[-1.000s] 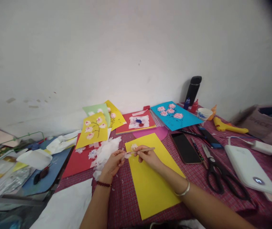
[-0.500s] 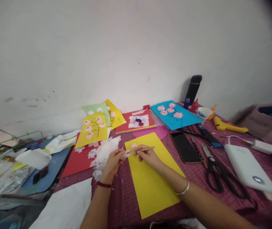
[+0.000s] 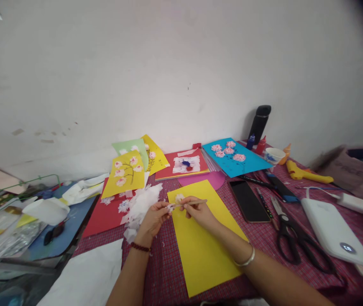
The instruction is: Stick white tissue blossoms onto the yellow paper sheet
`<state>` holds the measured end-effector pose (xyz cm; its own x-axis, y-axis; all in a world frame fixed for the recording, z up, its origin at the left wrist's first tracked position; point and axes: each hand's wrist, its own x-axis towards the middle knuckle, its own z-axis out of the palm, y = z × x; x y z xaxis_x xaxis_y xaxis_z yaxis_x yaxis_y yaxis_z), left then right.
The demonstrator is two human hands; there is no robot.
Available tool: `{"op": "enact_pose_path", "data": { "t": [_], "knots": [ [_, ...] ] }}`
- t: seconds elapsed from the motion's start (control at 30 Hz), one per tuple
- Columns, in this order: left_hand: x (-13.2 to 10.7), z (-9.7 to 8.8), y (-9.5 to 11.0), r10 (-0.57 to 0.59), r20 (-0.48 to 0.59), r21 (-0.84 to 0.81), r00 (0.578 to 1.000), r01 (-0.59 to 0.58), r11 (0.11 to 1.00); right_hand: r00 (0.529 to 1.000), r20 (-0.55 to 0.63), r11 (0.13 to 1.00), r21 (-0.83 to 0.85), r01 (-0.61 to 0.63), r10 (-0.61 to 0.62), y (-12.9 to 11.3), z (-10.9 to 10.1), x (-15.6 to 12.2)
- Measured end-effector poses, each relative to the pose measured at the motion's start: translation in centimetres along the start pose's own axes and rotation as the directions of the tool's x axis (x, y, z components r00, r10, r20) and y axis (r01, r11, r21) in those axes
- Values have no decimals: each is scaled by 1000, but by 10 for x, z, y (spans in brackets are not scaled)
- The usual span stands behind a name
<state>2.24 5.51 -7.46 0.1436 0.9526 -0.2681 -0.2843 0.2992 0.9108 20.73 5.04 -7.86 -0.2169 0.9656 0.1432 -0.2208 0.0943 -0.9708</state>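
Between the fingertips of my left hand (image 3: 156,216) is a small piece of white tissue (image 3: 170,208), pinched at the edge of a yellow sheet (image 3: 209,250). My right hand (image 3: 198,212) grips a thin wooden stick (image 3: 200,201) like a pen. Its tip reaches toward the tissue; whether it is a brush or a plain stick I cannot make out. Just behind my right fingers, a white crumpled tissue flower (image 3: 179,197) sits near the sheet's top. Torn white tissue (image 3: 144,202) lies heaped left of my left hand.
Finished flower cards, including a blue card (image 3: 237,163) and a yellow card (image 3: 123,173), lie along the wall. On the right are a phone (image 3: 249,202), scissors (image 3: 296,238), a white power bank (image 3: 337,231), a yellow glue gun (image 3: 307,173), paint bottles (image 3: 260,145) and a bowl (image 3: 274,156).
The view has tilted slightly, so everything sits a little lower. Both hands stay close together, the stick's tip still at the tissue, and its angle is a little flatter.
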Motion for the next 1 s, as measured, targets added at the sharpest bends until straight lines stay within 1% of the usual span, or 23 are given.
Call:
{"op": "enact_pose_path", "data": {
  "t": [0.1, 0.2, 0.23, 0.3, 0.37, 0.43, 0.5, 0.63, 0.67, 0.73, 0.8, 0.83, 0.9, 0.93, 0.97, 1.0],
  "knots": [
    [-1, 2, 0, 16, 10, 8, 1000, -17, 1000, 999, -11, 998, -42, 42, -43, 2, -1, 0],
    [-4, 8, -1, 24, 28, 11, 999, -24, 1000, 992, -66, 991, -88, 99, -105, 2, -2, 0],
    [-4, 10, -1, 23, 30, 12, 999, -24, 1000, 991, -82, 992, -76, 97, -103, 2, -2, 0],
    [-4, 13, -3, 22, 31, 11, 999, -22, 1000, 995, -85, 998, -6, 59, -60, 0, -3, 1],
    [-4, 14, -3, 30, 24, 4, 999, -30, 1000, 999, -50, 997, 75, 17, -13, -2, -3, 2],
    [-4, 15, -2, 47, 15, 2, 999, -47, 999, 1000, -17, 995, 103, -16, 17, -3, -4, 3],
    [-5, 15, -1, 58, 3, 10, 998, -58, 998, 1000, -23, 999, 52, -17, 18, -3, -3, 4],
    [-9, 20, 1, 57, -6, 34, 998, -57, 998, 994, -90, 993, -112, 46, -57, -3, -2, 2],
    [-10, 22, 1, 70, -9, 45, 997, -70, 997, 992, -110, 992, -118, 52, -65, -3, -2, 1],
    [-10, 27, -1, 136, -27, 98, 990, -133, 986, 986, -152, 996, -80, 50, -61, -4, -2, 1],
    [-11, 32, -2, 249, -42, 212, 968, -235, 949, 984, -174, 1000, 14, 28, -25, -5, -2, 1],
    [-11, 34, -2, 323, -46, 282, 945, -298, 912, 984, -177, 997, 78, 7, 7, -4, -2, 1],
    [-13, 39, -2, 475, -34, 412, 879, -421, 808, 981, -168, 970, 236, -52, 94, -3, -4, 2],
    [-14, 41, -3, 539, -21, 461, 842, -470, 753, 978, -152, 942, 323, -86, 141, -2, -4, 3],
    [-15, 43, -4, 588, -9, 496, 809, -507, 705, 974, -134, 906, 408, -113, 181, -1, -5, 3],
    [-15, 45, -5, 617, 4, 520, 787, -529, 671, 971, -110, 867, 481, -134, 211, 0, -5, 3]
  ]
}}
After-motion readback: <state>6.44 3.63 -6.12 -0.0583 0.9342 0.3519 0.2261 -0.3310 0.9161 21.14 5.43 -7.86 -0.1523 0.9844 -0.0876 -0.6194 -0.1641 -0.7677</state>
